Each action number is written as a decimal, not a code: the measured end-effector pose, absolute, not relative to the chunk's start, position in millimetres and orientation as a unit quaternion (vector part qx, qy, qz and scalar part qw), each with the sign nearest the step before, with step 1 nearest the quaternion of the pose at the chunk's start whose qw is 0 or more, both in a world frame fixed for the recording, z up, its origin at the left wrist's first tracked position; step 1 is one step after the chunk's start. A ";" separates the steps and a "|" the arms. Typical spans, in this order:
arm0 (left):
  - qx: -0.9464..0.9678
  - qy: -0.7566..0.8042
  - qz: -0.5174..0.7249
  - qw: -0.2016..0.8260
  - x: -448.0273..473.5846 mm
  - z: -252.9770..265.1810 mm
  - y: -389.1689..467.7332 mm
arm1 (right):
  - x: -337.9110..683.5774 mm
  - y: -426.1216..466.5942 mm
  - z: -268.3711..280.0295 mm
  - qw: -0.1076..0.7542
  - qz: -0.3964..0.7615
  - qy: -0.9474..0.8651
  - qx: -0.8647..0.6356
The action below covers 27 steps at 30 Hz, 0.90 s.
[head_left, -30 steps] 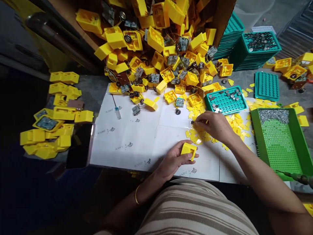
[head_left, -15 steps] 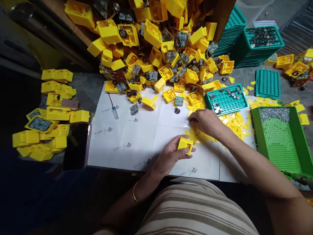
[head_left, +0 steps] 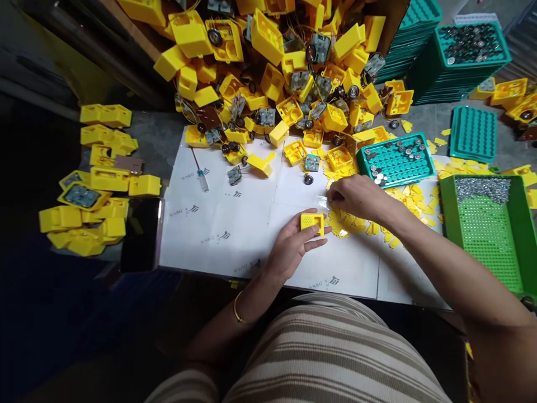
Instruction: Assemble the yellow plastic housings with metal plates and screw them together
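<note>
My left hand [head_left: 289,246] holds a small yellow plastic case [head_left: 311,224], its grille of small holes and a square recess facing up. The thumb presses on the case's face. Up and to the right, my right hand [head_left: 356,196] is at the edge of a scatter of flat yellow plastic pieces [head_left: 348,224], fingertips pinched and pointing left. Whatever lies between those fingertips is hidden. Just behind this hand stands a teal tray [head_left: 396,176] with several button cells in it. A small circuit board [head_left: 312,163] with a round speaker [head_left: 309,179] lies beyond my left hand.
A large heap of yellow cases [head_left: 268,84] with wires and boards fills the back. At left are stacked cases [head_left: 109,179] and a dark phone [head_left: 141,235]. A screwdriver [head_left: 202,180] lies on the white sheet. A green basket [head_left: 482,246] of screws stands at right.
The whole view has shifted slightly. My left hand has turned the yellow case a little, so its face shows more squarely. My right hand stays by the flat pieces, its fingers slightly more curled.
</note>
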<state>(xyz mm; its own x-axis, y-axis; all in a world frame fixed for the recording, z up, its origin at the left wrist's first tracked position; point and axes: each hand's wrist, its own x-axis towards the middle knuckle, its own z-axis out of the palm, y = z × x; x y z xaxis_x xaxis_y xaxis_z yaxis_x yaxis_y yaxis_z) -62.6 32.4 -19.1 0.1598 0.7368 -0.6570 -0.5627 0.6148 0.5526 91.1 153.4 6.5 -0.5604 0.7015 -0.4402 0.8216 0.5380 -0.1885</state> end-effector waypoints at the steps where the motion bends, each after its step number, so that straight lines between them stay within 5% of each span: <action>1: 0.084 0.484 0.436 0.754 -62.4 -19.0 33.5 | 92.9 153.8 5.6 0.150 -0.193 0.860 0.448; 10: 0.111 0.501 0.464 0.722 -55.2 -24.9 37.9 | 107.6 128.2 22.9 -0.043 -0.388 0.808 0.441; 19: 0.160 0.516 0.481 0.691 -38.3 -22.3 36.0 | 86.6 92.1 33.8 0.073 -0.179 0.850 0.490; 27: 0.135 0.497 0.518 0.683 -32.0 -22.0 37.5 | 87.4 85.3 27.4 0.042 -0.187 0.826 0.530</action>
<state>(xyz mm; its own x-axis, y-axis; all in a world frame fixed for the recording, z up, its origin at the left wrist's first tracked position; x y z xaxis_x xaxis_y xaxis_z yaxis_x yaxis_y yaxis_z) -32.0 37.5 -22.0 -0.0297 0.8420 -0.5387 -0.5730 0.4273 0.6994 87.4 85.3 27.4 -0.4340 0.8601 -0.2681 0.8916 0.3676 -0.2643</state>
